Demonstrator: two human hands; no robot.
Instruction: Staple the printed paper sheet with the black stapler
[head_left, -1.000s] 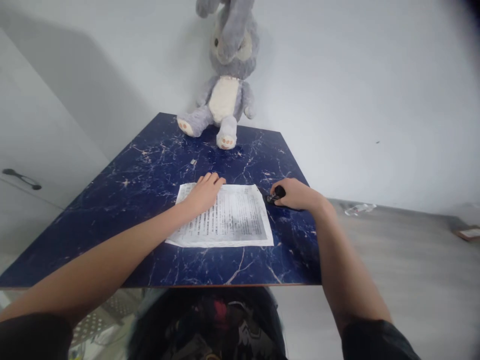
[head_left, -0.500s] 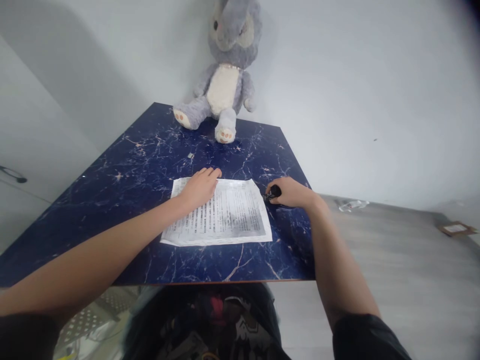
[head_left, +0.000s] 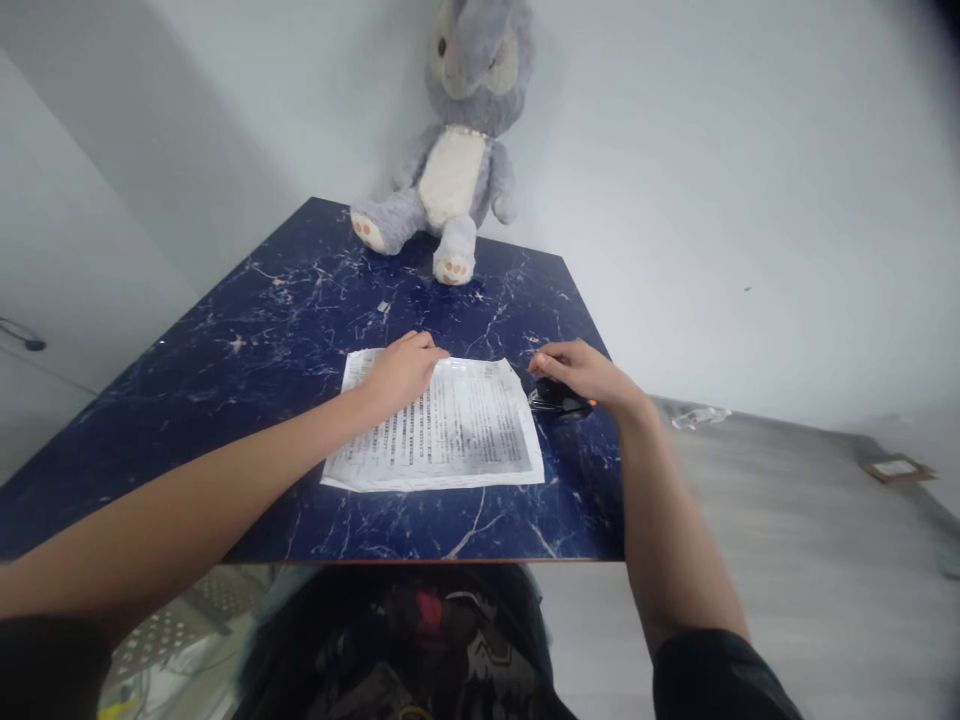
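Observation:
A printed sheet of paper (head_left: pixel 469 430), slightly creased, lies on the dark blue marbled table. My left hand (head_left: pixel 407 367) rests palm down across its upper left part, fingers lying together at the far edge. Just off the sheet's right edge is a black stapler (head_left: pixel 562 396) with shiny metal at its front and a bit of orange at the back. My right hand (head_left: pixel 581 368) is over the stapler's far side, fingers stretched toward the paper and not wrapped round it. Whether the hidden fingers still touch the stapler is unclear.
A grey and cream plush toy (head_left: pixel 454 180) sits at the table's (head_left: pixel 300 300) far edge against the wall. A small pale scrap (head_left: pixel 383 307) lies on the tabletop. On the floor at right are a clear plastic piece (head_left: pixel 701 417) and a brown box-like thing (head_left: pixel 896 467).
My right hand has loosened from around the stapler and risen slightly, so more of the stapler shows. My left hand stays on the paper, its fingers shifted slightly. The view has moved a little.

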